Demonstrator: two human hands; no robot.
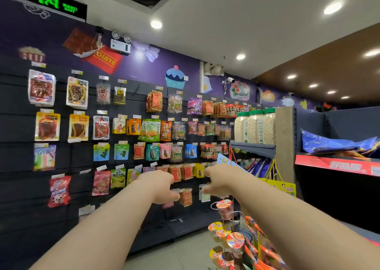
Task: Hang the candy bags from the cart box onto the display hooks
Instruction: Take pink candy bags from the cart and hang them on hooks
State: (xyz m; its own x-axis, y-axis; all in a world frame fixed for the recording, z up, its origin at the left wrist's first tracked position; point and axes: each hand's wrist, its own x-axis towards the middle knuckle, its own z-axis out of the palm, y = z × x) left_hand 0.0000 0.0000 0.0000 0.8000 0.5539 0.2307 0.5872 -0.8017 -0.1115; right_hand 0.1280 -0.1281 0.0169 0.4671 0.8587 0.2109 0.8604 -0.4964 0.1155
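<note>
slat wall (18, 130) near-black, the wall band (144, 68) above it deep purple, with a painted cupcake (175, 78) in light blue with white dots and a pink cherry, and a painted chocolate bar (82, 41) brown over a red wrapper; exit sign (49, 0) bright green on black. hanging stock: yellow bags (47, 126) with dark red centres, green bag (149, 130) with white panels, orange-red bags (186, 196) low down, red bag (59, 190) printed white and blue. jars (256, 126) pale beige under green lids, plastic sacks (333, 144) glossy blue, shelf strip (337, 165) red with white characters, cup noodles (235, 240) with orange-red lids.

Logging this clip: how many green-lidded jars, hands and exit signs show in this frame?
Jars: 3
Hands: 2 (left hand, right hand)
Exit sign: 1
Total: 6
</note>
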